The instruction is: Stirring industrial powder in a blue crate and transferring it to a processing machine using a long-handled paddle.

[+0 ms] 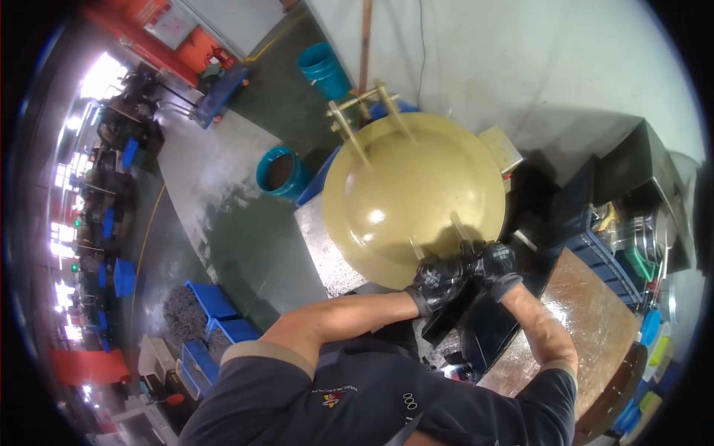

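Note:
A large round, domed, yellow-beige lid (416, 193) lies in front of me, glossy with a bright reflection. Two metal bars stick out on its near side, and both run in under my black-gloved hands. My left hand (439, 282) is closed at the near edge, by the left bar (416, 248). Close beside it, almost touching, my right hand (494, 264) is closed at the right bar (460, 227). The gloves hide the handle part they grip. On the far side, two longer bars join a metal cross rod (354, 101).
Two teal buckets (284, 172) stand on the floor left of the lid; the nearer one holds something dark. Blue bins (210, 300) sit lower left near a grey heap. A brown-topped table (591, 320) and a dark blue crate (606, 260) are to the right. A white wall rises behind.

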`<move>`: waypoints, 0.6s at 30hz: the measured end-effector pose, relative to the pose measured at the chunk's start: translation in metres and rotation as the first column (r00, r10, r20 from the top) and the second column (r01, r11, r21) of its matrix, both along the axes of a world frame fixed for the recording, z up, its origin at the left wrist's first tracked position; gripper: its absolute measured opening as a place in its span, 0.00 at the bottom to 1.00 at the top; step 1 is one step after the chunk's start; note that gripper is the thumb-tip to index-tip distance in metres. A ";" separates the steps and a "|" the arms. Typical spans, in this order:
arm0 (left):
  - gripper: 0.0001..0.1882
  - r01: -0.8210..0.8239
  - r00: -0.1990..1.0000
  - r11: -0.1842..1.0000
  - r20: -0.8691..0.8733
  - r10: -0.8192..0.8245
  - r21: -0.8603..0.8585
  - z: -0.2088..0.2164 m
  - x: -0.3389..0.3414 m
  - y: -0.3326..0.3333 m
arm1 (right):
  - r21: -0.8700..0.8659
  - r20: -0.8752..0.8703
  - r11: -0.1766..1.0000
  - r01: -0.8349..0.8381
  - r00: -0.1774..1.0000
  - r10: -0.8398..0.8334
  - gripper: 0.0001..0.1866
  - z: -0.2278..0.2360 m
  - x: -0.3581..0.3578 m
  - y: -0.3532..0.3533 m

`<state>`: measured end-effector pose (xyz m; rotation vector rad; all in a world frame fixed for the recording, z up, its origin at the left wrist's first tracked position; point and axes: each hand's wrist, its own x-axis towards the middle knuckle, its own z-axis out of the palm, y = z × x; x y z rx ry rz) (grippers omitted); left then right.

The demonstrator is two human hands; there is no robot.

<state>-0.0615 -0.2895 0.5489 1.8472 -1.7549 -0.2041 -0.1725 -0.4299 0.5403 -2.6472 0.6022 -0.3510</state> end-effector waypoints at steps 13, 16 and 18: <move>0.12 -0.201 0.978 0.979 -0.054 0.202 0.029 -0.034 -0.018 -0.002 | -0.218 -0.192 0.975 0.029 0.979 -0.073 0.18 -0.001 -0.002 0.007; 0.13 -0.209 0.950 0.978 -0.235 0.205 0.010 -0.023 -0.008 -0.002 | -0.028 -0.379 0.986 0.167 0.910 -0.165 0.18 0.013 0.012 0.013; 0.14 -0.126 0.981 0.991 -0.144 0.131 0.047 -0.012 -0.007 0.003 | -0.161 -0.211 0.986 0.040 0.975 -0.074 0.18 -0.020 -0.005 0.002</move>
